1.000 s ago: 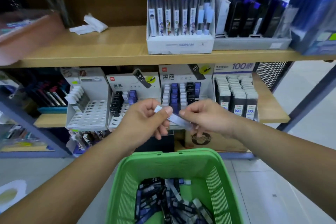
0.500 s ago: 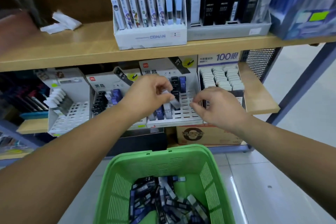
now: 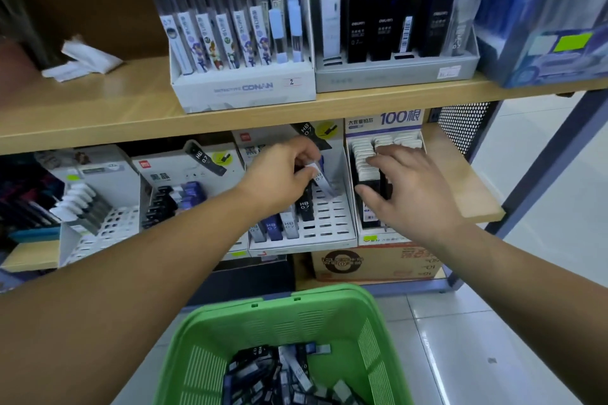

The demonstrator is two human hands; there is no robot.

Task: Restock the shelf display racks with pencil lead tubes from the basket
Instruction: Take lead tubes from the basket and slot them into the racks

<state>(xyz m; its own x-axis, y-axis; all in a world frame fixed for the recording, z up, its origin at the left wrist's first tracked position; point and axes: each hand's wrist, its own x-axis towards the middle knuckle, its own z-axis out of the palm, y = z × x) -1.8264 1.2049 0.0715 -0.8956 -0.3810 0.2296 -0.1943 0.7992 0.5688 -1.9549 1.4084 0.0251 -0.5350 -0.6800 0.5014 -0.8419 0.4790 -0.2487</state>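
While I am leaning toward the wooden shelf (image 3: 98, 122) with the green basket (image 3: 273, 322) sitting below my arms, I am working at the white slotted rack (image 3: 332, 227) on the lower level, which is showing several bare slots on its right side. The basket is holding a heap of pencil lead tubes (image 3: 289, 375) waiting their turn. My right hand (image 3: 411, 187) is lying loose with fingers spread at the neighbouring rack (image 3: 383, 128) of black tubes, gripping nothing; whether it is actually touching them I cannot tell. My left hand (image 3: 283, 174) is pinching one pale lead tube (image 3: 324, 182) by its upper end, with the lower end tilting down toward a bare slot. To do this well, I am judging that I should be bringing the tube upright over the slot and pushing straight down, without knocking the dark HB tube (image 3: 304, 207) standing just beside it.
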